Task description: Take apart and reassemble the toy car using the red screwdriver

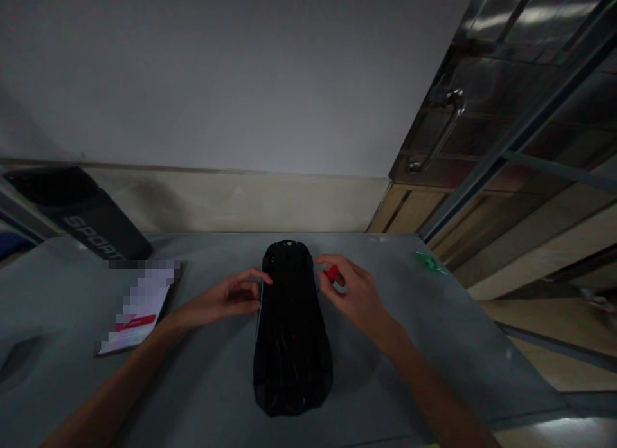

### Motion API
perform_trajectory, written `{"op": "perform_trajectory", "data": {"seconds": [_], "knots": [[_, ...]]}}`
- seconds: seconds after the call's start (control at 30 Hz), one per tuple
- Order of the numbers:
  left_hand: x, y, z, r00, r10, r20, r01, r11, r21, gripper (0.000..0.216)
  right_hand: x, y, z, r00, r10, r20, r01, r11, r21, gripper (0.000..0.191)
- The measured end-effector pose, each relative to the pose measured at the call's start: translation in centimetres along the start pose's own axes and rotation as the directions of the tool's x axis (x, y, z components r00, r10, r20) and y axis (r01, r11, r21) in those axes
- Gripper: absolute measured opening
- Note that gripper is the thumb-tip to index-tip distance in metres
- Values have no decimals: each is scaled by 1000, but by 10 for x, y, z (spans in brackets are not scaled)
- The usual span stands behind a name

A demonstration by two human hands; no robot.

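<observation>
A black toy car (292, 319) lies upside down on the grey table, its dark underside facing up. My left hand (241, 292) is at the car's left side, with the index fingertip on the underside and other fingers curled against the edge. On the other side, my right hand (351, 288) pinches a small red piece (331, 273) between bent fingers. That hand is right beside the car's right edge, and its fingertips are close to the body. What the red piece is exactly cannot be made out.
A phone (144, 310) with a lit screen lies left on the table (385, 396). Behind it stands a dark bottle (96, 223) marked SPORT. A small green packet (430, 262) is near the right edge. A wall (241, 81) rises behind; a metal door handle (441, 133) is at right.
</observation>
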State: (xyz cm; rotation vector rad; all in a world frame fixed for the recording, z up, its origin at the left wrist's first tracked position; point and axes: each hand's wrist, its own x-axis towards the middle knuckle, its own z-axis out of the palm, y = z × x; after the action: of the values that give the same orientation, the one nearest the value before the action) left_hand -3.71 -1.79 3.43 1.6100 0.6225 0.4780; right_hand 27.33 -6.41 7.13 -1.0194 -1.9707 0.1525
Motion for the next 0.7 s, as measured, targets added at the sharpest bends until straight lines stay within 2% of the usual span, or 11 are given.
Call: {"op": "perform_trajectory", "data": {"seconds": [0.13,0.33,0.47,0.57,0.7], "knots": [[0,1,0,1000,-16,8,16,1000,-14,43,1,-3,-4,999,-52,-12,51,997,-56,16],[-1,1,0,1000,-13,9,13,999,-36,42,1,-7,-5,990,-142,-25,140,988,-69,30],[0,-3,0,1000,6,3,-6,999,-35,40,1,-5,-2,992,-107,-72,100,991,-92,22],[0,-4,0,1000,5,-2,-5,999,-40,39,1,-4,-3,996,-73,-56,68,993,-99,17],[-1,-5,-1,1000,7,6,-7,1000,-25,39,3,-4,-8,998,-53,-15,52,997,-48,28]]}}
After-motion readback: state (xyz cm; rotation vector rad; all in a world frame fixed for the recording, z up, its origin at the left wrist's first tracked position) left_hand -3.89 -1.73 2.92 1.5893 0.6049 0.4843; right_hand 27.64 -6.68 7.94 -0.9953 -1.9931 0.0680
